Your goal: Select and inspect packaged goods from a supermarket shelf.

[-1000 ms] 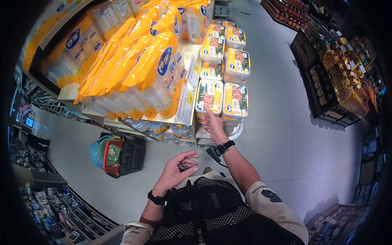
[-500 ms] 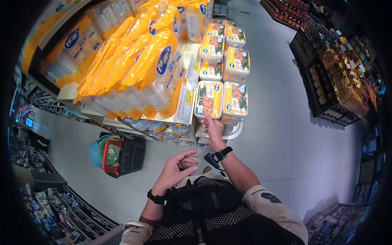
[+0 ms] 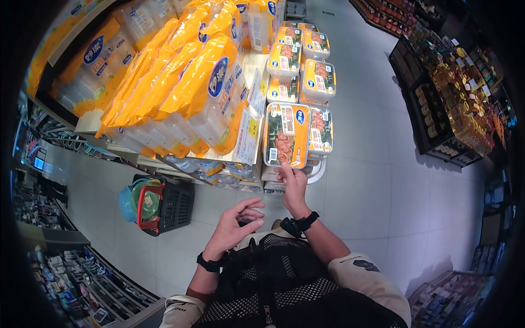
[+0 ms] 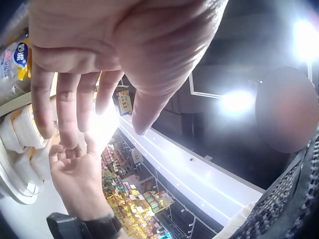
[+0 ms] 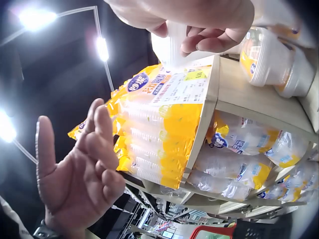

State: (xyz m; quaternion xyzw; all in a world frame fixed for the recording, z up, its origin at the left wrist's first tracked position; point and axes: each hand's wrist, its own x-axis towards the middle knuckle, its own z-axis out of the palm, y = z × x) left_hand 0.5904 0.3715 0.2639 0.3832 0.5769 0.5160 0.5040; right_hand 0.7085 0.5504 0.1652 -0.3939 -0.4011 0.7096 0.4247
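My right hand [image 3: 293, 188] pinches the near edge of a clear plastic food container pack [image 3: 284, 134] with an orange label and a food picture. It sits at the front of the stacked packs and overlaps the pack to its right [image 3: 321, 131]. In the right wrist view, the curled fingers [image 5: 219, 41] are at the white stacked tubs [image 5: 174, 47]. My left hand [image 3: 235, 229] hovers in front of my vest, fingers loosely bent and holding nothing. The left wrist view shows that hand [image 4: 124, 50] with its fingers apart.
Orange bags of plastic cups [image 3: 191, 93] fill the shelf at left, with price tags [image 3: 247, 134] along its edge. More container packs [image 3: 317, 82] stand in two rows behind. A black basket [image 3: 178, 205] with a red handle is on the floor. A display stand [image 3: 437, 109] stands at right.
My right hand has taken hold of the front left container pack and drawn it up and toward me; it looks larger and slightly turned. The left hand has stayed nearly still.
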